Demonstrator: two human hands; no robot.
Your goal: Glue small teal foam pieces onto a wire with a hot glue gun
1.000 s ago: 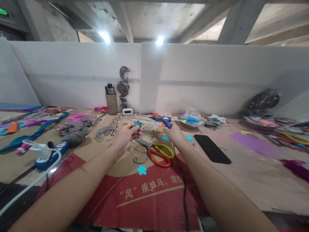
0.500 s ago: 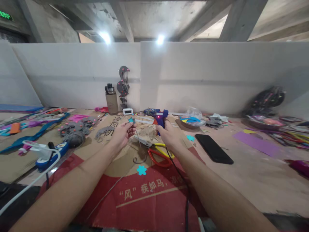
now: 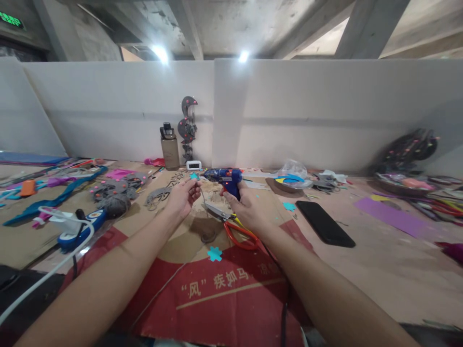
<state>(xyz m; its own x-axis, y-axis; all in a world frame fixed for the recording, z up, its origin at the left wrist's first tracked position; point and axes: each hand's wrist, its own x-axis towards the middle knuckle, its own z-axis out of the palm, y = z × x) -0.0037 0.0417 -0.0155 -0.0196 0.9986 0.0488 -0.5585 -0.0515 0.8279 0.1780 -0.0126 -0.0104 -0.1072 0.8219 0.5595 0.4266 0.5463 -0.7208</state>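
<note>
My left hand (image 3: pixel 185 196) pinches a small teal cut-out flower (image 3: pixel 194 176) together with a thin grey cord (image 3: pixel 204 197) that trails down to the cardboard. My right hand (image 3: pixel 243 205) is wrapped round the handle of a blue glue gun (image 3: pixel 233 179), whose nozzle points left, close to the teal flower. A red light glows on its side. Below the hands lie scissors (image 3: pixel 241 236) with red and yellow handles. A second teal flower (image 3: pixel 214 254) rests on the red cardboard (image 3: pixel 231 303), and another teal flower (image 3: pixel 289 206) lies right of my right hand.
A black phone (image 3: pixel 324 223) lies on the right, near a purple sheet (image 3: pixel 388 216). On the left are a blue power strip (image 3: pixel 81 231) and grey yarn pieces (image 3: pixel 117 195). A bottle (image 3: pixel 170 149) stands at the back wall; a bowl (image 3: pixel 289 183) sits right of centre.
The glue gun has moved left, bringing its nozzle towards the teal flower in my left hand. The whole view has shifted slightly.
</note>
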